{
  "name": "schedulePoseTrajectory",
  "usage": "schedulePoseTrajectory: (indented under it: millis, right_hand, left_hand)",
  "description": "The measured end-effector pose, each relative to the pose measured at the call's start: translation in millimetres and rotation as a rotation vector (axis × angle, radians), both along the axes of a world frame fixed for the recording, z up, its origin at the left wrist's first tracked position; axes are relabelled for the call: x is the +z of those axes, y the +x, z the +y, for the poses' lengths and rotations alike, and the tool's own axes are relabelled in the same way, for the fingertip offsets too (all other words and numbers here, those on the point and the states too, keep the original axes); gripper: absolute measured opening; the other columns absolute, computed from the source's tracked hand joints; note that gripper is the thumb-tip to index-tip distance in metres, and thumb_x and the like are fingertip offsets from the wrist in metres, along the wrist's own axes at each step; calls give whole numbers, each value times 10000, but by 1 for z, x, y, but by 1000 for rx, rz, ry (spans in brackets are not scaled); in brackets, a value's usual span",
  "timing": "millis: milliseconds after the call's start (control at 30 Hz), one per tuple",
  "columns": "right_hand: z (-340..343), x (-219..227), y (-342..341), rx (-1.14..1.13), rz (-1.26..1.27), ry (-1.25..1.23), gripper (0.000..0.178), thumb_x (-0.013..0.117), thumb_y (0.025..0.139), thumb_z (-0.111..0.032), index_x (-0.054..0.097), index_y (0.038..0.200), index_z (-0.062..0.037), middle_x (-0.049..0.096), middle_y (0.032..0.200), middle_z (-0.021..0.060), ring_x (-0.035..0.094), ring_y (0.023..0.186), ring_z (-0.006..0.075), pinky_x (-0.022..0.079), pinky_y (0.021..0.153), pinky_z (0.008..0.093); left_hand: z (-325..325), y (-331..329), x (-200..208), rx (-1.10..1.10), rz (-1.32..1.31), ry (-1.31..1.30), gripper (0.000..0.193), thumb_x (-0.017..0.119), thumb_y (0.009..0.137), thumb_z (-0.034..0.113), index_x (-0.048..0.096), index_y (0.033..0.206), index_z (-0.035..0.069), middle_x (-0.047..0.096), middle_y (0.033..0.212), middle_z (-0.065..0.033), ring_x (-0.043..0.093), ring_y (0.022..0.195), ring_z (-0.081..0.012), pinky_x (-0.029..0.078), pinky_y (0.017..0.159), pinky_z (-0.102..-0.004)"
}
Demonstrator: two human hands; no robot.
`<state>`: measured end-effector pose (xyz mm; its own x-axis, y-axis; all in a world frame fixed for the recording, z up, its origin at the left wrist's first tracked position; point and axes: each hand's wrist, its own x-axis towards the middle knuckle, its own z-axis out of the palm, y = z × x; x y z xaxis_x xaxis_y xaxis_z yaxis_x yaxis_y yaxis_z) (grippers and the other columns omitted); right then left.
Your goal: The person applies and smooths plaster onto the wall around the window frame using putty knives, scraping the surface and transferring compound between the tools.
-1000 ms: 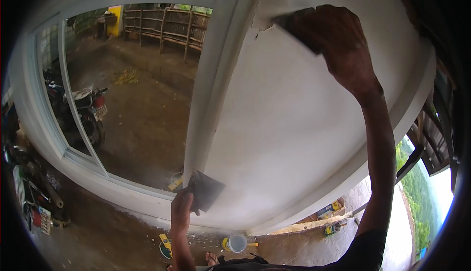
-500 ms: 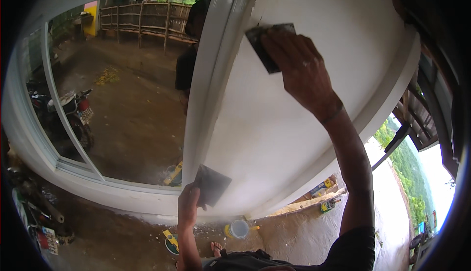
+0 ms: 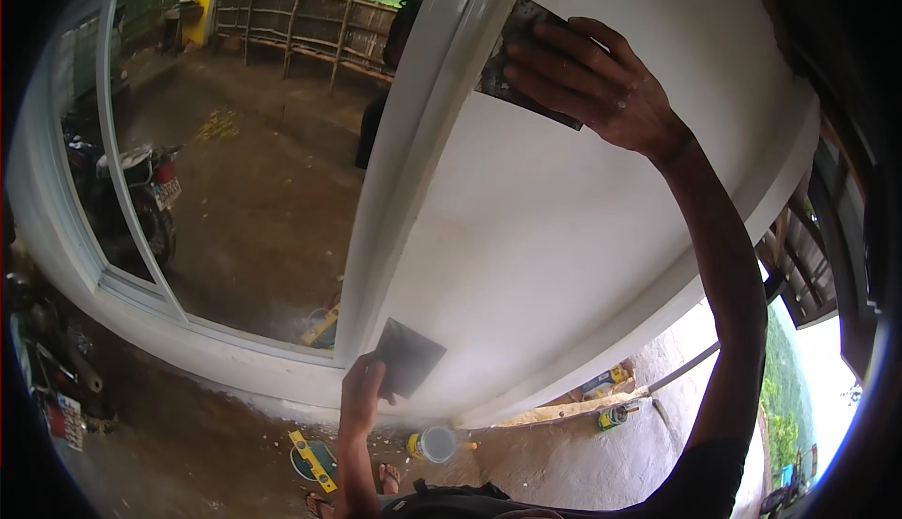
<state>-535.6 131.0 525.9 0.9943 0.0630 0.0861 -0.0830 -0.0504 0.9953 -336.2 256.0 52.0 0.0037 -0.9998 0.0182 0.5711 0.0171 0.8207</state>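
Up on the white wall (image 3: 554,237), my right hand (image 3: 606,87) presses a dark square sheet of sandpaper (image 3: 501,61) flat, its fingers stretched across the back. The sheet's left edge comes close to the window frame (image 3: 434,77). Lower down, my left hand (image 3: 361,392) pinches a second grey sheet of sandpaper (image 3: 412,357) by its left edge, thumb on the near face. That sheet stands out in front of the lower wall; whether it touches the wall I cannot tell.
Below on the floor are a pale bucket (image 3: 438,444), a yellow spirit level (image 3: 313,461) lying across a dark round container, and a small can (image 3: 613,417). A sliding glass window (image 3: 244,190) fills the left. A motorbike (image 3: 66,406) stands at the lower left.
My right hand has moved its sandpaper up the wall, with the fingers now more spread. My left hand keeps its sheet in nearly the same place. The view has shifted slightly.
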Motion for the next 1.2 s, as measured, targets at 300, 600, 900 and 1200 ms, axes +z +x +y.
schedulePoseTrajectory:
  millis: [300,600,900,1200]
  right_hand:
    - [-15,-8,-19,-38,39,51,604,693,833,-122,546,1413,-209,535,1447,-35,514,1318,198,468,1095,374]
    - [10,0,12,141,-536,12,435,584,823,34,650,1242,-63,674,1177,87,621,1081,281,488,893,428]
    - [26,-126,16,-22,-408,261,359,602,826,-81,638,1161,45,633,1178,125,613,1062,262,494,912,397]
    - [28,-44,4,15,-61,83,524,688,842,-138,623,1356,-214,578,1421,-39,525,1321,172,473,1039,364]
  left_hand:
    - [-9,-27,-5,-26,20,-6,370,569,1022,232,589,1282,-31,669,889,-81,623,681,-140,511,571,-294]
    - [-5,-33,5,-44,-16,-6,330,563,1022,191,601,1265,-30,670,902,-72,625,694,-141,512,573,-298]
    - [10,-20,-17,-4,-29,46,338,573,1016,190,599,1275,-24,670,932,-75,643,721,-143,523,560,-298]
    - [13,-25,-22,-12,16,83,352,576,1020,226,601,1263,-27,667,924,-74,645,717,-144,519,555,-295]
